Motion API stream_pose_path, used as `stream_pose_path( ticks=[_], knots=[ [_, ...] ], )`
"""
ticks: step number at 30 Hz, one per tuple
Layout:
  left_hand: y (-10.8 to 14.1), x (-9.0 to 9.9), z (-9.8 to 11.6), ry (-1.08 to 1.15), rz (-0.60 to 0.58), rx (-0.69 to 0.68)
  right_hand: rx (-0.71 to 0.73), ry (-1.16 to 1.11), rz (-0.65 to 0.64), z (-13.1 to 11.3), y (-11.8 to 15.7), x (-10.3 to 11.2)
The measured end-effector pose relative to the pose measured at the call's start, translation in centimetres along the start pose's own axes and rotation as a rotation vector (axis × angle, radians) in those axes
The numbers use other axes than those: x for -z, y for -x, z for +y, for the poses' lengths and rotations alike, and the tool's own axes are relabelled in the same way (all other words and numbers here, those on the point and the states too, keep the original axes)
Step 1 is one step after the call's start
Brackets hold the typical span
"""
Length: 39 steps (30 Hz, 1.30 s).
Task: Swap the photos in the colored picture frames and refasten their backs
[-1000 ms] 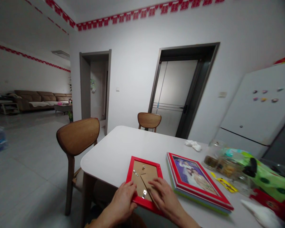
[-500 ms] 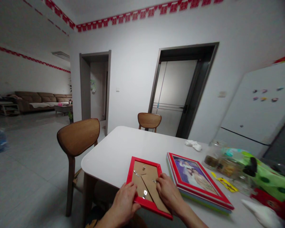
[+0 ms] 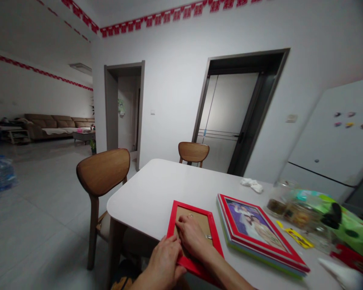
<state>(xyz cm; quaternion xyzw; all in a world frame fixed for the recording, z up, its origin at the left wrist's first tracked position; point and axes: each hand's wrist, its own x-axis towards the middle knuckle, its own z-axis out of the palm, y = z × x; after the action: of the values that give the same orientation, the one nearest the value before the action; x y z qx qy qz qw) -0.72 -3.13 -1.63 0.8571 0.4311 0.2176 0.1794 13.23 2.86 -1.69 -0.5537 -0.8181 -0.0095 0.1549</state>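
A red picture frame (image 3: 216, 237) lies face down at the near edge of the table, its brown backing board (image 3: 200, 221) upward. My left hand (image 3: 165, 257) grips the frame's near left corner, thumb at the bottom rim and fingers over the left side. My right hand (image 3: 192, 237) reaches across the board, its fingers curled and pressed down by the left inner rim. What lies under those fingertips is hidden. One metal clip (image 3: 209, 237) shows at the board's right side. To the right, a red-framed photo (image 3: 254, 225) tops a stack of frames.
The white table (image 3: 157, 189) also bears a crumpled tissue (image 3: 251, 185), glass jars (image 3: 276, 203), a yellow item (image 3: 299, 238) and a green bag (image 3: 347, 221) at the right. A wooden chair (image 3: 104, 173) stands at the left; another chair (image 3: 193, 152) is beyond the table.
My right hand has moved from the frame's right side across to the left side of the backing board. My left hand keeps its grip at the near left corner.
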Motion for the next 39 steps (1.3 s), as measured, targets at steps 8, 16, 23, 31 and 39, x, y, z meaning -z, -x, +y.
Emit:
stream_pose_path(
  ticks=[8, 16, 23, 31, 39],
  knots=[
    [0.6, -0.6, -0.4, -0.020, -0.070, 0.046, -0.233, -0.166, 0.053, 3.3, -1.5, 0.5],
    [0.6, -0.1, 0.0, -0.005, -0.063, 0.038, -0.237, -0.284, -0.030, 5.5, -2.5, -0.1],
    [0.7, -0.1, 0.1, 0.017, -0.042, 0.020, -0.315, -0.247, -0.005, 6.6, -2.9, -0.3],
    [0.8, -0.6, 0.1, -0.026, -0.092, 0.015, -0.540, -0.158, 0.078, 8.0, -4.1, -1.2],
    [1.3, -0.8, -1.1, -0.068, -0.054, -0.046, -0.527, -0.257, 0.171, 7.2, -2.9, -0.3]
  ],
)
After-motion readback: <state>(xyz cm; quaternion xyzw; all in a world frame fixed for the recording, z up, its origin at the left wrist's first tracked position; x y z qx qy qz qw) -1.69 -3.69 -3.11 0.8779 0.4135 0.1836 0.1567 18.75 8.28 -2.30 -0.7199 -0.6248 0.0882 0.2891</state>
